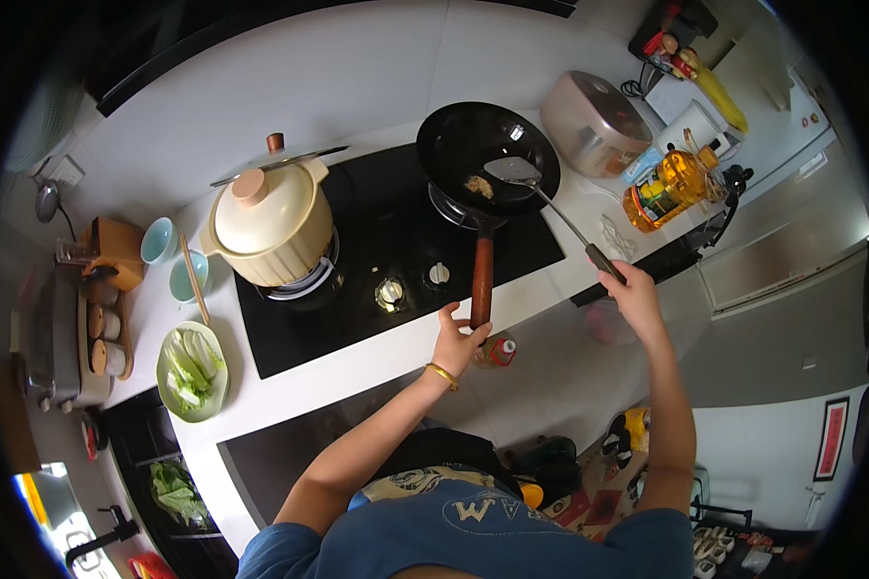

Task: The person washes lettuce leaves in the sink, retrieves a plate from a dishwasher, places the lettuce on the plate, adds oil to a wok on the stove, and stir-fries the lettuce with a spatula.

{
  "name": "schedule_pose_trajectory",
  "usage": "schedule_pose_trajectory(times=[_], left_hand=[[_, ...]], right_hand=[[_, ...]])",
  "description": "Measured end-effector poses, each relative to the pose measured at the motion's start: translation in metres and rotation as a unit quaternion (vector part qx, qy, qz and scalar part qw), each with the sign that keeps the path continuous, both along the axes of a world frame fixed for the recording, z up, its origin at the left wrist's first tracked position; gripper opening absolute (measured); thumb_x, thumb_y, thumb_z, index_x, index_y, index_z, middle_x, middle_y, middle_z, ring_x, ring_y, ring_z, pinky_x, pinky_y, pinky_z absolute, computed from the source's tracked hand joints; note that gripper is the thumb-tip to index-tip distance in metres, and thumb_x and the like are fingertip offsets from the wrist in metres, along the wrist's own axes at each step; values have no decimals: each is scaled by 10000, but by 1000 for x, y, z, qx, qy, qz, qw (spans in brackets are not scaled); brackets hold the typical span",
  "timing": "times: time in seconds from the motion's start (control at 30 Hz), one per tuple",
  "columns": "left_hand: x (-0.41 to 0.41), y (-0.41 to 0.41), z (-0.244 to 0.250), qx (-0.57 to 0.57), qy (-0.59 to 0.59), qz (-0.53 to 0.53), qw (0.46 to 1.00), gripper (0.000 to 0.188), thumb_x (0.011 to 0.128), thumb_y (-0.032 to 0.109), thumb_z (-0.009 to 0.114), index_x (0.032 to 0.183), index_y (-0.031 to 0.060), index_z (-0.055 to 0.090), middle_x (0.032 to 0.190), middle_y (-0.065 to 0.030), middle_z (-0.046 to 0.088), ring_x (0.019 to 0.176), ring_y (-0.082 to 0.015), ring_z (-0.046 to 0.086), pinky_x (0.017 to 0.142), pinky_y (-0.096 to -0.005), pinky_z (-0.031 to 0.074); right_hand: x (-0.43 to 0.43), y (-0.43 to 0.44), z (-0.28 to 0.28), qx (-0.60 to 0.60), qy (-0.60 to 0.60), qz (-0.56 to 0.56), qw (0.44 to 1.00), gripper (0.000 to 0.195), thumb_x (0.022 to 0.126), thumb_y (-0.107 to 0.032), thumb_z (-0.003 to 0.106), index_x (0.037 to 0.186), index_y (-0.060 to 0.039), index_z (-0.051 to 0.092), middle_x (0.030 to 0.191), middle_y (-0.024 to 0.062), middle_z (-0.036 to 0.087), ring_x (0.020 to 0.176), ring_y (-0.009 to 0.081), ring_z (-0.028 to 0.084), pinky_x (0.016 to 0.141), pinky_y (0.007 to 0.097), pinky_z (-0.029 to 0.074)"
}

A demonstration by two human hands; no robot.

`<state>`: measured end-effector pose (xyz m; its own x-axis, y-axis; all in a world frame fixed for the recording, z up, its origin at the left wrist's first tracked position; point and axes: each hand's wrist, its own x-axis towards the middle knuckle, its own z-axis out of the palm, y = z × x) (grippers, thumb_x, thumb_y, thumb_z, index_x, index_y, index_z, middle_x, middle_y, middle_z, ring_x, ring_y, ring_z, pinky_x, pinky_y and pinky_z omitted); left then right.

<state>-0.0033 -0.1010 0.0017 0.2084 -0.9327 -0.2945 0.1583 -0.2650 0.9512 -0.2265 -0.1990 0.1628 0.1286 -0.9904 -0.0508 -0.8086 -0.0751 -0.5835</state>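
Note:
A black wok (449,145) sits on the right burner, its wooden handle (482,279) pointing towards me. My left hand (458,349), with a gold bangle at the wrist, is at the end of that handle, the thumb and some fingers around its tip and one finger held away. In my right hand (628,289) is the dark grip of a metal spatula (561,217). Its blade lies inside the wok, beside a small clump of pale brown chopped food (479,187).
A lidded cream pot (271,239) occupies the left burner of the black hob (362,210). Left are a plate of cut leafy greens (192,369), blue bowls (159,240) and chopsticks (194,279). Right stand a rice cooker (597,123) and an oil bottle (666,188).

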Motion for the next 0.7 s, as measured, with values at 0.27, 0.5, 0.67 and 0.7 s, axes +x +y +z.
schedule_pose_trajectory(times=[0.27, 0.5, 0.67, 0.7], left_hand=[[8, 2, -3, 41, 159, -48, 985, 349, 820, 128, 617, 1112, 19, 460, 820, -45, 588, 654, -94, 523, 543, -202, 398], [23, 8, -4, -2, 183, -22, 983, 391, 812, 44, 581, 1175, 6, 441, 863, -37, 572, 654, -83, 507, 555, -199, 395], [33, 12, -19, -26, 167, -9, 986, 452, 801, 8, 571, 1225, -16, 414, 899, -48, 574, 666, -96, 526, 557, -214, 411], [35, 12, -20, -33, 169, -8, 985, 461, 800, 3, 569, 1233, -21, 410, 904, -50, 575, 670, -99, 531, 558, -218, 414]], right_hand=[[43, -32, 0, -19, 121, 121, 985, 301, 809, -225, 562, 1015, -7, 592, 814, 200, 620, 765, 360, 587, 700, 401, 454], [71, -58, -15, -30, 196, 94, 976, 300, 805, -218, 563, 998, 10, 596, 823, 208, 622, 797, 373, 583, 722, 397, 449], [80, -61, -2, -38, 148, 86, 984, 298, 834, -221, 542, 1043, -14, 588, 538, 81, 524, 348, 159, 451, 362, 309, 363], [84, -60, 0, -33, 162, 86, 982, 296, 832, -221, 542, 1036, -12, 591, 564, 98, 545, 390, 186, 487, 400, 322, 389]])
